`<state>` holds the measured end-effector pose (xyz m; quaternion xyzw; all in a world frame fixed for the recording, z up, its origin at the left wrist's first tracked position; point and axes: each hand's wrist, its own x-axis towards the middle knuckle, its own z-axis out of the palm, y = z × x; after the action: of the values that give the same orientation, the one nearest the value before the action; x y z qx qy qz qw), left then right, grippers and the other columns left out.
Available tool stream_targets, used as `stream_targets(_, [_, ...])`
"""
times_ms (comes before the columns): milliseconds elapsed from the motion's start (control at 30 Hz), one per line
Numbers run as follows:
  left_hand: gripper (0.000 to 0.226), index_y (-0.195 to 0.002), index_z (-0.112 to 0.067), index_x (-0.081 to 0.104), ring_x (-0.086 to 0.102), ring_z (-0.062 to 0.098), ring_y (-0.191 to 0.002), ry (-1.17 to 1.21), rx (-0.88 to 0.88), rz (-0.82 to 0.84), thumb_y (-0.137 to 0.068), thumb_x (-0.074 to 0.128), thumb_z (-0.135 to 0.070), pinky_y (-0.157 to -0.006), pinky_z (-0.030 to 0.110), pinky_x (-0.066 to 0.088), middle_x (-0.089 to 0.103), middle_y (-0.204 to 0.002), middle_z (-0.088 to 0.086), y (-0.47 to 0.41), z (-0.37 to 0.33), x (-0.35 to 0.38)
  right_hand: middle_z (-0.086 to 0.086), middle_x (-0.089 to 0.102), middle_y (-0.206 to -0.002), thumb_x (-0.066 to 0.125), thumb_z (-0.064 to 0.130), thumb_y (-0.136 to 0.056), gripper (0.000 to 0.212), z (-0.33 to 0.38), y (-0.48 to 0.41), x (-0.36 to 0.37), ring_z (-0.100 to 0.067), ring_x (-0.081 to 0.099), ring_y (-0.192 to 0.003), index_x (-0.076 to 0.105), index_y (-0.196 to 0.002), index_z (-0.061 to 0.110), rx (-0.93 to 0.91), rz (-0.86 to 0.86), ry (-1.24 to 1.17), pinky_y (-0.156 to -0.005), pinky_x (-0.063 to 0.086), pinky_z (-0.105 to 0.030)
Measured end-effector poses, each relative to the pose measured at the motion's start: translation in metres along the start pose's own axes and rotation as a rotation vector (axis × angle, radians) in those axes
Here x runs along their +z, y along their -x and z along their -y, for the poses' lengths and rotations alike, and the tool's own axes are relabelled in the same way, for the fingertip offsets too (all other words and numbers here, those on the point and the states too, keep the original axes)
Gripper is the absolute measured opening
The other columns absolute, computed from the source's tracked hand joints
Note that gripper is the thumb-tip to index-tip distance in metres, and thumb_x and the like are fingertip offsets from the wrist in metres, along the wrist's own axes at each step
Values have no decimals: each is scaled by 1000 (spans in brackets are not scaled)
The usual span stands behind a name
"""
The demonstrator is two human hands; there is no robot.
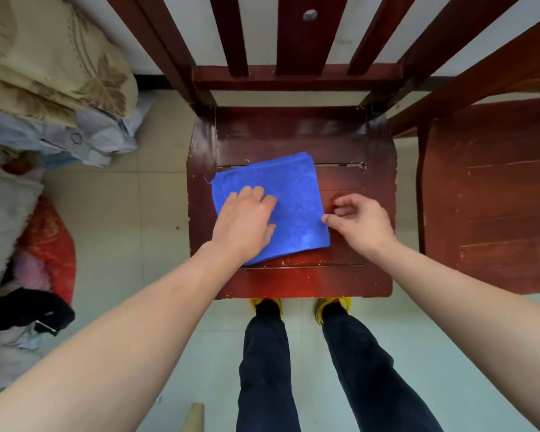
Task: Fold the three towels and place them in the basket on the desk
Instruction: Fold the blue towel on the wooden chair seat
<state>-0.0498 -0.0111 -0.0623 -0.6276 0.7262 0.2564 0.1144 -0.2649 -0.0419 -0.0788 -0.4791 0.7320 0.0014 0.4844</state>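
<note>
A blue towel (290,194), folded into a rough square, lies flat on the seat of a dark red wooden chair (356,275). My left hand (245,219) rests palm down on the towel's left half, fingers together. My right hand (360,221) sits at the towel's right edge with curled fingers; its thumb tip touches the edge. Whether it pinches the cloth I cannot tell. No basket, desk or other towels are in view.
A second red wooden chair (493,194) stands close on the right. Piled bedding and clothes (44,88) fill the left side down to the floor. My legs and yellow shoes (332,307) stand at the chair's front edge on pale tiles.
</note>
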Motion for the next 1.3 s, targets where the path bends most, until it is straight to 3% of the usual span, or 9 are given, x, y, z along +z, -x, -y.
stream_targets(100, [54, -131, -15, 44, 52, 29, -108, 134, -85, 80, -83, 66, -28, -78, 43, 45, 53, -113, 7, -8, -5, 12, 9, 65, -83, 84, 40, -65, 54, 14, -2, 21, -16, 64, -83, 60, -111, 25, -37, 53, 58, -76, 53, -35])
stream_targets(267, [44, -122, -16, 58, 59, 22, -84, 611, -276, 121, -81, 72, -24, -70, 28, 43, 59, -86, 3, -17, 3, 9, 3, 68, -74, 81, 19, -65, 23, 19, -1, 22, -21, 66, -75, 62, -78, 22, 56, 130, -31, -75, 56, -41])
stream_targets(367, [34, -103, -11, 61, 57, 19, -71, 1220, -639, 183, -90, 61, -41, -60, 25, 44, 62, -86, 9, -28, 2, -19, 1, 60, -78, 70, 12, -70, 19, 33, 8, 9, -22, 56, -72, 62, -86, 18, -138, 38, 48, -67, 47, -33])
stream_targets(500, [68, -109, -17, 58, 71, 30, -82, 1516, -861, 201, -79, 45, -76, -66, 33, 55, 70, -93, 17, -43, 14, -51, 2, 50, -101, 62, 11, -72, 31, 53, 25, -3, -22, 49, -91, 54, -101, 21, -474, -40, 354, -68, 42, -35])
stream_targets(567, [65, -108, -21, 57, 72, 31, -78, 1486, -857, 182, -73, 54, -76, -66, 34, 56, 71, -90, 15, -47, 18, -59, 1, 50, -105, 61, 11, -73, 38, 58, 34, -1, -23, 46, -100, 53, -107, 22, -580, -62, 511, -66, 46, -36])
stream_targets(767, [25, -97, -15, 55, 55, 20, -80, 1346, -814, 22, -80, 60, 2, -62, 28, 48, 57, -84, 3, -42, 29, -51, -3, 52, -109, 67, 22, -76, 49, 45, 64, 26, -27, 50, -98, 55, -124, 18, -734, 9, 588, -56, 49, -39])
stream_targets(933, [33, -102, -16, 61, 56, 19, -78, 1155, -679, -78, -78, 63, 6, -66, 26, 48, 56, -76, 0, -24, 51, -28, -3, 51, -109, 70, 27, -82, 45, 36, 75, 54, -25, 51, -98, 55, -124, 17, -686, 52, 607, -59, 49, -38])
stream_targets(1167, [21, -101, -12, 53, 55, 33, -90, 205, -218, -244, -82, 59, -8, -66, 40, 42, 56, -100, 11, -4, 55, -15, -7, 56, -95, 77, 31, -75, 41, 27, 74, 78, -27, 53, -76, 64, -108, 10, -670, 52, 727, -48, 30, -27])
stream_targets(1300, [24, -106, -11, 56, 59, 42, -81, 246, -197, -160, -86, 47, -2, -66, 45, 45, 60, -99, 15, -8, 48, -8, -9, 51, -81, 69, 12, -80, 15, 25, 72, 82, -27, 40, -53, 58, -89, 8, -582, 62, 703, -41, 31, -29])
